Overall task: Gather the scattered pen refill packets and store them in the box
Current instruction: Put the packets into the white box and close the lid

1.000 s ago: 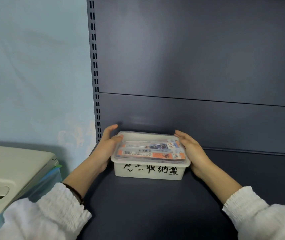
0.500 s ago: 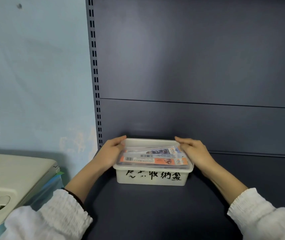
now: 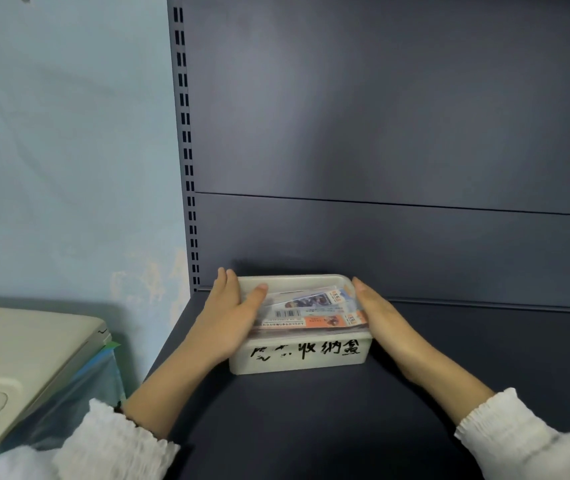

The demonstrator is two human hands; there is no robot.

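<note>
Location of the box (image 3: pixel 297 355): on the dark shelf (image 3: pixel 311 431), close to the back panel (image 3: pixel 380 258) and near the slotted upright (image 3: pixel 191 237) at the left. Long axis: left to right, parallel to the back panel, with the handwritten front face toward the person. Straight ahead of both hands and between them.

Contents: pen refill packets (image 3: pixel 314 308) stacked flat inside, lengthwise along the box, top of the stack about level with the rim. All packets in view lie inside the box.

Left hand (image 3: pixel 228 317): grips the left end wall, fingers along the outside toward the far corner, thumb hooked over the rim and resting on the packets. Right hand (image 3: pixel 380 317): lies flat against the right end wall, fingers straight along the rim; thumb position not discernible. Equal reach on both sides, neither hand nearer than the other.

Stage, as a judgement: gathering appears complete, with only final placement of the box left. For any further push toward the back panel, apply even pressure at both ends to avoid skewing the long axis. Before letting go, lift the left thumb clear of the top packet to avoid dragging it out over the rim.

Off-task: a pale machine (image 3: pixel 17 358) beside the shelf at the left, against the blue wall (image 3: pixel 69 133)
</note>
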